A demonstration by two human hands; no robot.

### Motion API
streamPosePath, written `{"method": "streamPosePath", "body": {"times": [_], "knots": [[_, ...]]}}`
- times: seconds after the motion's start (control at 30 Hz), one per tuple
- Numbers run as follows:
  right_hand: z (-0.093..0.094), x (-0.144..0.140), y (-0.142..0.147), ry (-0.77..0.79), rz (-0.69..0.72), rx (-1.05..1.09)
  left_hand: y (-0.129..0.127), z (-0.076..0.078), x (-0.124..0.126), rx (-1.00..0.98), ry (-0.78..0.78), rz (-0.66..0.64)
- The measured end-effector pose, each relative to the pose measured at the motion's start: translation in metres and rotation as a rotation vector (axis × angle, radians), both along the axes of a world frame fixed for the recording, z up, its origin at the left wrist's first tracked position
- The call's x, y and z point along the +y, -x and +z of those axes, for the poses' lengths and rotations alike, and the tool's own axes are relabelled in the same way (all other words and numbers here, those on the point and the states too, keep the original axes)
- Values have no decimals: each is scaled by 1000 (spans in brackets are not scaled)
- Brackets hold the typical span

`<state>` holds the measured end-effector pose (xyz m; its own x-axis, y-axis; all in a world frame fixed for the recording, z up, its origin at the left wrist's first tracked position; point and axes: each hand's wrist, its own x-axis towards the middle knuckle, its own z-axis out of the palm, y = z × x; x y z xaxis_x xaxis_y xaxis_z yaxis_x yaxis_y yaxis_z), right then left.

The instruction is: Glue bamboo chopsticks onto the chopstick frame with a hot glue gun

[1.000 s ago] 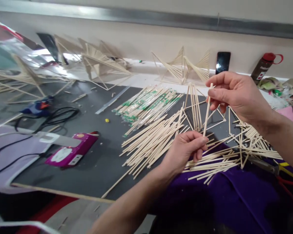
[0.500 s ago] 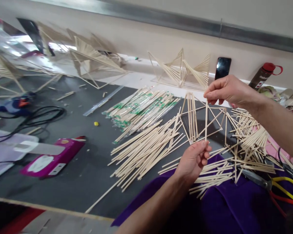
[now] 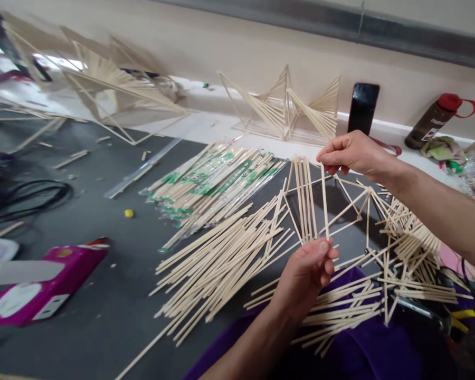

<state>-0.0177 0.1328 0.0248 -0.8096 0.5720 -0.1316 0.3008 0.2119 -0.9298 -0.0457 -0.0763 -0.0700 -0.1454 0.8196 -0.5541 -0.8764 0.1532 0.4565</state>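
Observation:
A single wooden stick (image 3: pixel 325 201) stands nearly upright between my two hands. My right hand (image 3: pixel 346 153) pinches its top end, and my left hand (image 3: pixel 309 266) pinches its lower end. Just behind and to the left is a stick frame (image 3: pixel 305 198) with several parallel sticks glued side by side, its thin triangular braces reaching to the right. Loose sticks (image 3: pixel 221 264) lie in a spread pile left of my left hand. More sticks (image 3: pixel 344 311) rest on purple cloth (image 3: pixel 364 343) below my hands.
Plastic-wrapped chopsticks (image 3: pixel 217 179) lie behind the loose pile. Finished stick models (image 3: pixel 285 108) lean by the wall, near a phone (image 3: pixel 363 108) and a bottle (image 3: pixel 433 121). At left are a magenta box (image 3: pixel 43 285) and a black cable (image 3: pixel 31 195). Scissors (image 3: pixel 423 311) lie at right.
My view has swung to the right, so the table things appear further left. Both hands keep hold of the same stick, which has come closer to the parallel sticks of the frame.

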Motion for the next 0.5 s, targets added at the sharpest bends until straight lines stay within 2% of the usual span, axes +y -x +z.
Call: {"method": "streamPosePath", "body": {"times": [0.1,0.27,0.5], "knots": [[-4,0,3,-1,-9,3,-1,0,1,31,-7,9],[-13,-1,8,-54,-21,53,-3,-1,4,3,70,30],[-22,2,8,-226,22,98,-4,1,9,-113,166,112]]}}
